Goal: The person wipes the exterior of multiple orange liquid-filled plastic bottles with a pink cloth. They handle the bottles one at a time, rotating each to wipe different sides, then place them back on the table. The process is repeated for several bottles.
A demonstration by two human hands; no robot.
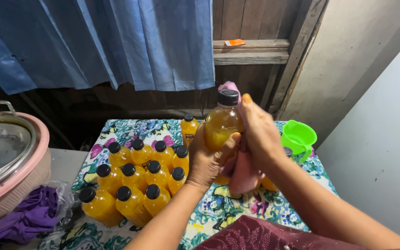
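Note:
My left hand [208, 159] grips a clear bottle of orange liquid with a black cap [221, 121], held upright above the table. My right hand [258, 134] presses a pink cloth [242, 173] against the bottle's right side; a bit of the cloth shows behind the cap. To the left, several matching capped orange bottles [137, 183] stand packed together on the floral tablecloth [230, 210]. One more bottle [189, 128] stands alone at the back.
A green plastic funnel cup [298, 137] sits at the table's right edge, with another bottle cap beside it. A pink basin with a metal lid [5, 157] stands at left, above a purple cloth in a plastic bag [28, 215]. Behind the table hang a blue curtain [116, 41] and a wooden wall.

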